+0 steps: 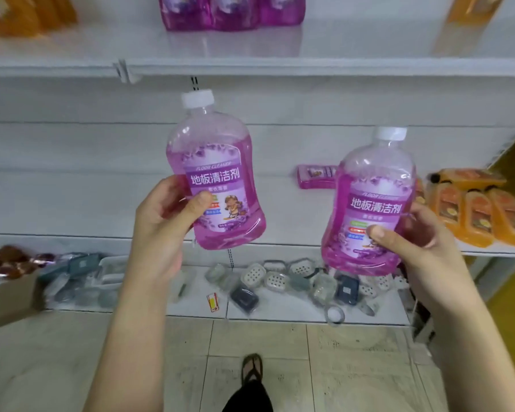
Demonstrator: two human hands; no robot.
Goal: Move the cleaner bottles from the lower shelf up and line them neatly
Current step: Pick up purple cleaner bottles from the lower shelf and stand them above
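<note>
My left hand (164,215) grips a purple floor cleaner bottle (217,162) with a white cap, held upright in front of the shelves. My right hand (411,233) grips a second purple bottle (372,185) of the same kind, a little lower and to the right. One more purple bottle (315,176) lies on its side at the back of the lower shelf (72,203). Three purple bottles (229,11) stand together on the upper shelf (339,49), above the held ones.
Orange bottles (476,212) lie in a row at the right of the lower shelf; more orange ones (27,16) stand at both ends of the upper shelf. The bottom shelf (295,310) holds several soap dishes and small packs. My foot (252,370) is on the tiled floor.
</note>
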